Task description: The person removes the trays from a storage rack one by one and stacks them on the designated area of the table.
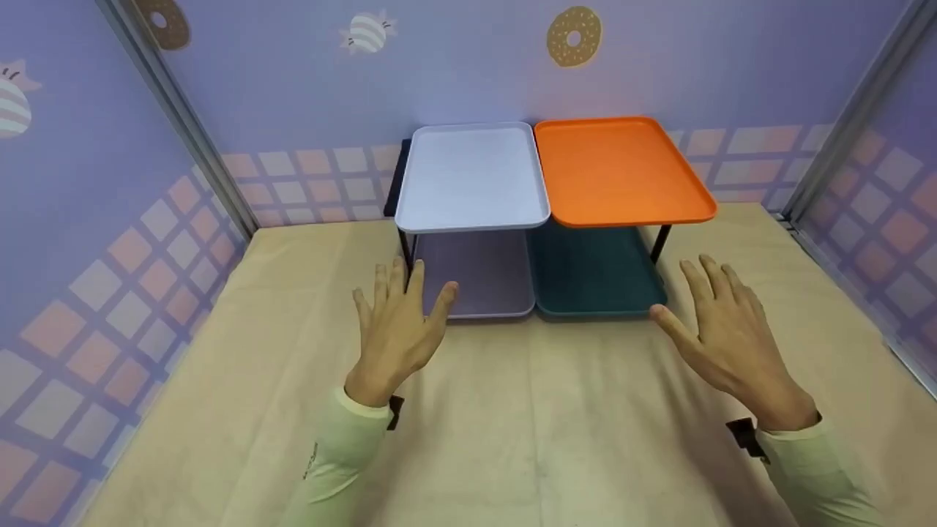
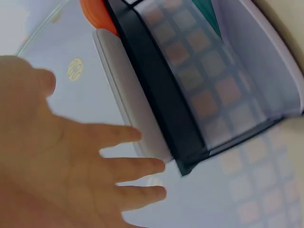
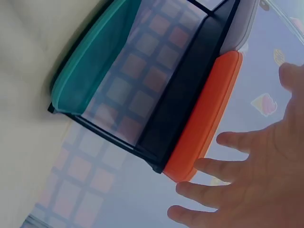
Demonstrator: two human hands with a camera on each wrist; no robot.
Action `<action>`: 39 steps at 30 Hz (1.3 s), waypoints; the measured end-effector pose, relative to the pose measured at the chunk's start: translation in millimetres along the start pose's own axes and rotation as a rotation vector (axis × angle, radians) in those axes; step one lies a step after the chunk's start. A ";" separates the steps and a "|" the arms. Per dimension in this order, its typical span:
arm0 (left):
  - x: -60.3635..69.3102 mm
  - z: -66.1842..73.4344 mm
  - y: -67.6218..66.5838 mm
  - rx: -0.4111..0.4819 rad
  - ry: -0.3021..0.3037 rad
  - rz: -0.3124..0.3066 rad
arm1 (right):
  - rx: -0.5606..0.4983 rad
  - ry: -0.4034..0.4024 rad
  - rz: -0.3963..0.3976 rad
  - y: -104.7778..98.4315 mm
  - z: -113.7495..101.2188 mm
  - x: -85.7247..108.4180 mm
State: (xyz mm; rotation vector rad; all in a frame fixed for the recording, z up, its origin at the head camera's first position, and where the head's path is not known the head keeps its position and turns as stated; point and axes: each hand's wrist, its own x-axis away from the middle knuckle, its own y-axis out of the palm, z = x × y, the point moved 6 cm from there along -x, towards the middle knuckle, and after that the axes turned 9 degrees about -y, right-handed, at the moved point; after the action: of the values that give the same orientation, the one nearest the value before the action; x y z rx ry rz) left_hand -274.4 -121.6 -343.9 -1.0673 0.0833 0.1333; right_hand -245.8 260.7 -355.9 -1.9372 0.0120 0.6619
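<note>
A black two-level rack (image 2: 156, 76) bears a white tray (image 1: 472, 176) and an orange tray (image 1: 622, 168) side by side on top. On its lower level lie a greyish-purple tray (image 1: 476, 274) at left and a dark teal tray (image 1: 596, 271) at right. My left hand (image 1: 399, 329) hovers at the rack's front left, fingers spread, holding nothing. Off the front right corner, my right hand (image 1: 732, 340) is raised with spread fingers and an empty palm. Both hands appear apart from the trays.
The rack stands at the back of a table with a beige cloth (image 1: 476, 424). Behind it rises a purple wall (image 1: 468, 66) with donut pictures and a checkered band. Side walls with metal corner posts (image 1: 183, 117) flank the table.
</note>
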 end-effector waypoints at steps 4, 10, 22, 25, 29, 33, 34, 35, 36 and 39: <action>-9.4 1.4 1.6 0.155 0.009 -0.003 | -0.137 0.039 0.011 0.5 -0.9 -0.7; -30.2 -6.5 -2.6 0.391 -0.024 0.081 | -0.283 0.125 0.064 -4.6 -2.5 -11.0; -87.8 -34.1 -19.1 0.695 -0.169 0.229 | -0.427 0.199 0.189 -16.6 -11.6 -39.7; -99.5 -36.8 -18.9 0.770 -0.202 0.226 | -0.450 0.232 0.183 -14.2 -10.3 -44.7; -113.8 -38.0 -15.1 0.863 -0.238 0.196 | -0.523 0.283 0.169 -6.0 -6.2 -50.8; -127.3 -38.9 -10.7 0.927 -0.267 0.187 | -0.678 0.332 0.161 5.4 -3.8 -59.0; -130.7 -39.5 -9.8 0.942 -0.269 0.194 | -0.727 0.341 0.160 8.3 -3.6 -61.7; -134.2 -40.3 -9.0 0.963 -0.265 0.206 | -0.781 0.353 0.159 11.2 -3.6 -64.5; -137.7 -41.0 -8.1 0.981 -0.260 0.217 | -0.837 0.365 0.156 14.2 -3.5 -67.6; -147.7 -43.9 -3.8 1.045 -0.249 0.238 | -1.023 0.417 0.145 22.9 -2.7 -76.3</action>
State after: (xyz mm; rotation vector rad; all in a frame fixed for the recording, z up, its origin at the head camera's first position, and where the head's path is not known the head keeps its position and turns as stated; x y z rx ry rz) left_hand -420.0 -172.1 -342.1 0.0095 0.0428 0.3860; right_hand -316.0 226.7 -339.8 -3.0620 0.0896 0.3473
